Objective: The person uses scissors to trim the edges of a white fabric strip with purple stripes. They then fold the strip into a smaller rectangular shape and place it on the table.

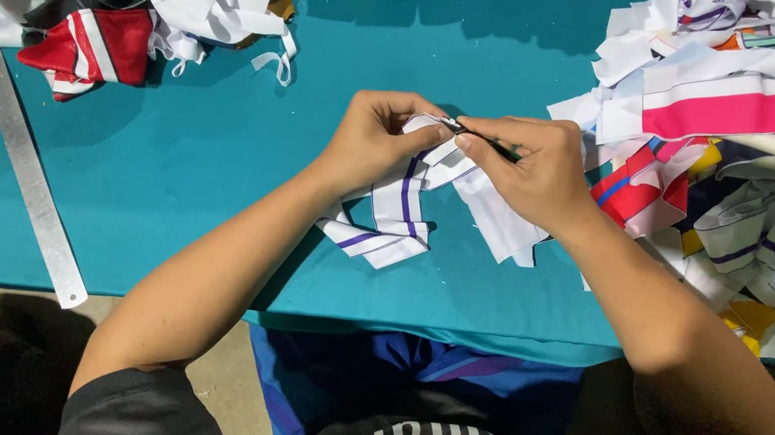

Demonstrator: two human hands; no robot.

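Strip (pixel 400 211) of white cloth with purple stripes lies mid-counter (pixel 193 160), its top end pinched in the left hand (pixel 373 140); right hand (pixel 526 166) grips a thin dark tool (pixel 484 141) at that end. Work looks midway: a limp heap (pixel 761 149) waits right, red-striped pieces (pixel 93 50) lie left, beside a metal ruler (pixel 25 172).

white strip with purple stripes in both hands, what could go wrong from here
The right hand works a thin dark tool at the white strip, right beside the left hand fingertips; a slip could prick them or nick the fabric. The strip's loose ends lie near the big fabric pile and could tangle with it.
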